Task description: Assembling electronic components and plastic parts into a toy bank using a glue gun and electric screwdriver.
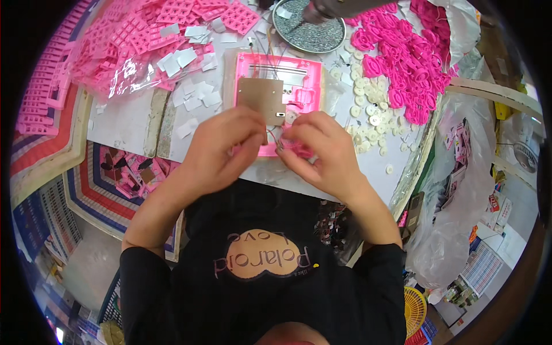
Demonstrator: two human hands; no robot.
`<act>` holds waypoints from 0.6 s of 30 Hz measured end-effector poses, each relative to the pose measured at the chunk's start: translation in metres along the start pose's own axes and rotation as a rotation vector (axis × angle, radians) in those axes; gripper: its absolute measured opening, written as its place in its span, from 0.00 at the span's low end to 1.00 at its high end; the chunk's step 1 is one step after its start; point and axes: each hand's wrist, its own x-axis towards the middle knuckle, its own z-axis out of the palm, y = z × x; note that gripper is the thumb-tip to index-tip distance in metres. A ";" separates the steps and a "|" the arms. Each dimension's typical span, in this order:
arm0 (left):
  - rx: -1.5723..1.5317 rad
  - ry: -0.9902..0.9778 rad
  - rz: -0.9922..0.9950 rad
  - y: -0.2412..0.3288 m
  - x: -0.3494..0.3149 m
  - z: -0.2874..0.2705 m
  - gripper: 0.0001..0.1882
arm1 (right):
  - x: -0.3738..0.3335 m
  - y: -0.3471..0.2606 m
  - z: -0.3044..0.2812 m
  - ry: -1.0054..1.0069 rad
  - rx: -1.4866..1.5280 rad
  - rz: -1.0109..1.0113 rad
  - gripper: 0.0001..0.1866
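Observation:
A pink plastic housing (315,69) lies in front of me on the white table, with a brown circuit board (260,95) over its left part and metal strips along its far side. My left hand (227,144) is closed at the board's near edge, its fingertips pinched together; what they hold is hidden. Across from it, my right hand (326,150) pinches a thin wire (272,135) at the near part of the housing. Just beyond the right fingers sits a round white wheel (291,117). More thin wires (270,49) run out from the housing's far edge.
Pink gridded parts (152,31) and white square pieces (201,95) heap at the far left. A round dish of small metal screws (299,40) stands behind the housing, under a dark tool. Pink ring parts (411,75) and cream wheels (368,103) spread to the right.

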 end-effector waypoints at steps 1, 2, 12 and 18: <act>0.013 -0.013 0.012 0.002 0.000 0.003 0.03 | -0.006 -0.004 -0.003 0.070 0.114 0.104 0.16; 0.022 -0.034 0.026 0.005 0.000 0.007 0.04 | -0.012 -0.008 0.003 0.151 0.256 0.188 0.15; 0.034 -0.245 -0.078 0.004 0.004 0.014 0.05 | -0.034 -0.004 0.012 0.283 0.525 0.326 0.11; 0.484 -0.253 0.403 -0.009 0.048 0.013 0.08 | -0.041 -0.022 0.024 0.100 0.407 0.343 0.09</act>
